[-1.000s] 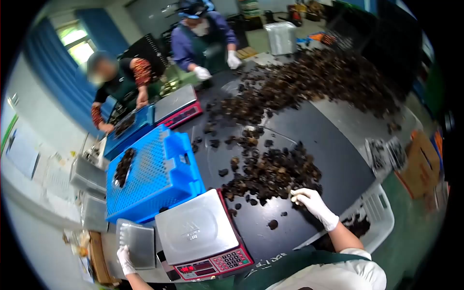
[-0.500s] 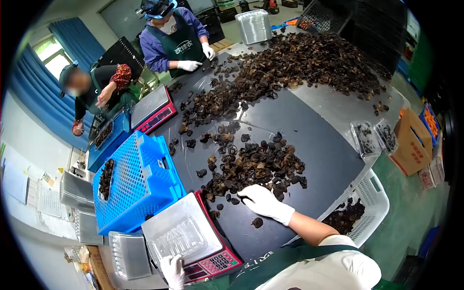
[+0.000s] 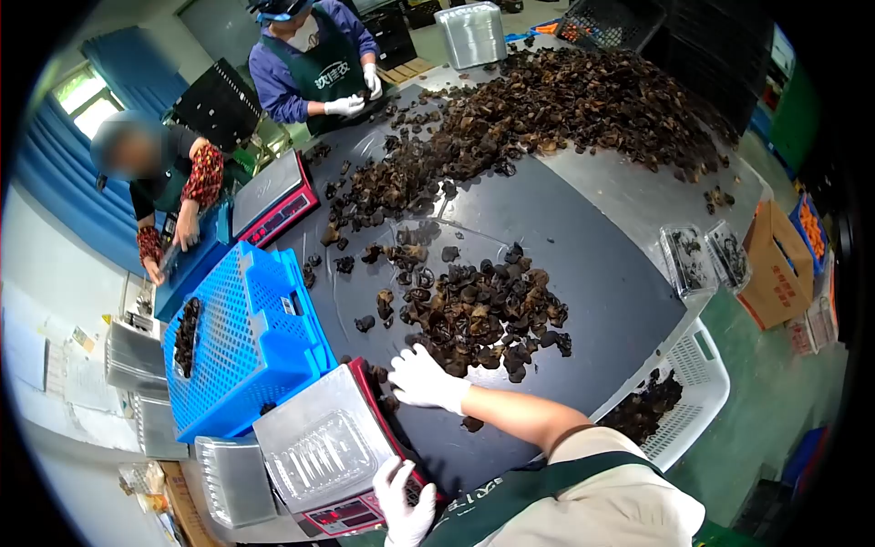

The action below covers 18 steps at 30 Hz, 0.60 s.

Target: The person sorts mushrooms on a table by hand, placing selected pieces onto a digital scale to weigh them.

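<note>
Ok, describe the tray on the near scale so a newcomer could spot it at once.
Find the big blue crate; beside it, nearer the wearer, is a red-edged scale. On its metal plate lies a clear, ribbed plastic tray. It lies flat there, unlike the stacked trays standing left of the scale.

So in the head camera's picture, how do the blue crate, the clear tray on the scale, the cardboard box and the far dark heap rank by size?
1. Far dark heap
2. Blue crate
3. Clear tray and cardboard box: too alike to rank
</note>
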Available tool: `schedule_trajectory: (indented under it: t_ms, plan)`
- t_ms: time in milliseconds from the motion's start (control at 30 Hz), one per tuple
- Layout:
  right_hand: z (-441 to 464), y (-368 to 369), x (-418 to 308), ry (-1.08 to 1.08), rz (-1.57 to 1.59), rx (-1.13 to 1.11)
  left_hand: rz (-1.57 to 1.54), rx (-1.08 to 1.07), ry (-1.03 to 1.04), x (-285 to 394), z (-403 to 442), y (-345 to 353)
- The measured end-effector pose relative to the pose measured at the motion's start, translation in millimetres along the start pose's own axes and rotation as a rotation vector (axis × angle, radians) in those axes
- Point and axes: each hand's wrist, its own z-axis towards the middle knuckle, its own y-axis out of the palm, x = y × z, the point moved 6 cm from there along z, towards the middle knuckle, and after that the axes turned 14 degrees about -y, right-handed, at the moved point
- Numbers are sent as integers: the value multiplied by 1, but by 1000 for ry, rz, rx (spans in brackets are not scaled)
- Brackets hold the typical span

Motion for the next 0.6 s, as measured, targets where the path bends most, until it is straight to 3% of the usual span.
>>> schedule_trajectory:
  t_ms: [133, 233, 333, 367, 433, 467, 600]
  plan:
    - [-75, -34, -27, -204, 103, 115, -45, -79, -120, -5, 5, 61]
    - [-114, -68, -30, -220, 157, 115, 32, -77, -182, -10, 18, 93]
    - [-139, -95, -8, -50, 159, 260, 128, -104, -171, -25, 37, 123]
    - [-146, -95, 6, 45, 137, 201, 144, -115, -194, -29, 43, 132]
    - [-158, -106, 21, 317, -35, 297, 192, -137, -225, -25, 61, 143]
    - [-165, -89, 31, 423, -46, 193, 222, -140, -202, -20, 70, 147]
    - [-157, -77, -1, 210, 88, 111, 326, -260, -58, -29, 73, 163]
